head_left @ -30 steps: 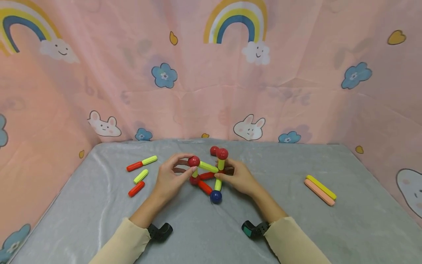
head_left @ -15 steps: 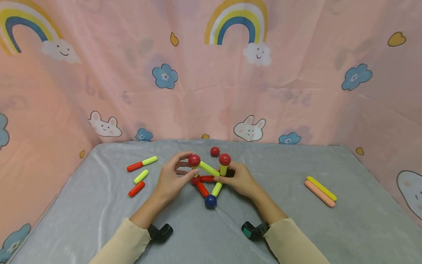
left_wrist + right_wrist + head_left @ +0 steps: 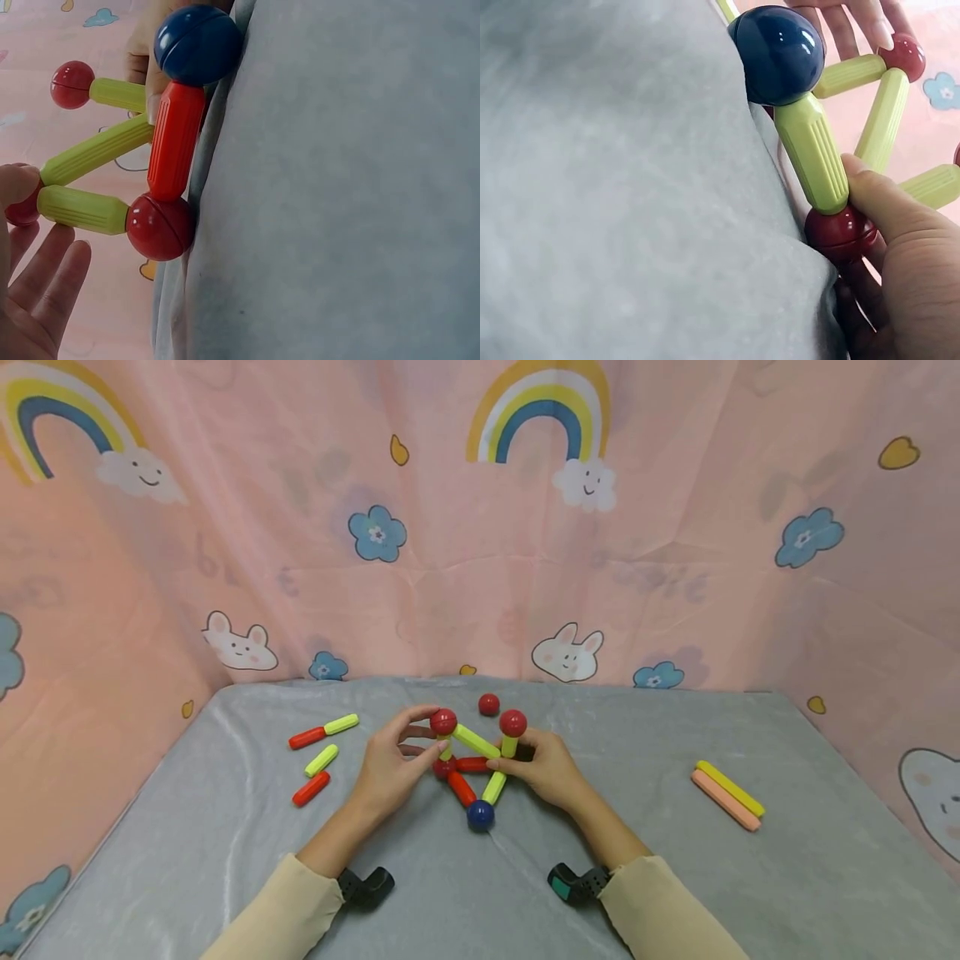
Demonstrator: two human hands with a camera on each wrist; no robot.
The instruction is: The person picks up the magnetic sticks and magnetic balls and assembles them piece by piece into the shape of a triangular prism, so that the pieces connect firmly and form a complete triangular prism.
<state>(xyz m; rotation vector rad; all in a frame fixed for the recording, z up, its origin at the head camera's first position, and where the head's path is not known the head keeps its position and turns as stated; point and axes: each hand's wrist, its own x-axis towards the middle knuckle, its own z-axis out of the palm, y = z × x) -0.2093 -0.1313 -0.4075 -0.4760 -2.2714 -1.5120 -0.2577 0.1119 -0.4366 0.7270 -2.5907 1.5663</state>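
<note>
A frame of magnetic building sticks and balls stands between both hands on the grey cloth. Its base joins a blue ball [image 3: 481, 816], a lower-left red ball [image 3: 160, 227] and a lower-right red ball [image 3: 841, 234]. My left hand [image 3: 393, 768] pinches the upper-left red ball [image 3: 443, 721], atop an upright yellow-green stick [image 3: 82, 210]. From that ball a slanted yellow-green stick [image 3: 477, 742] runs down to the right-hand corner. There my right hand [image 3: 543, 768] grips the lower-right ball, thumb against the sticks. Another upright stick beside it carries a red ball [image 3: 513, 722].
One loose red ball [image 3: 489, 704] lies behind the frame. Left of it, short red sticks [image 3: 311, 789] and yellow-green sticks [image 3: 321, 762] lie on the cloth [image 3: 450, 902]. A long yellow stick [image 3: 731, 788] and a peach stick [image 3: 725, 800] lie at right. A patterned pink curtain [image 3: 465, 593] hangs behind.
The blue-ball corner has swung slightly left and toward the person. The right upright with its red ball has shifted a little right and nearer, uncovering the loose red ball. Both hands keep their holds.
</note>
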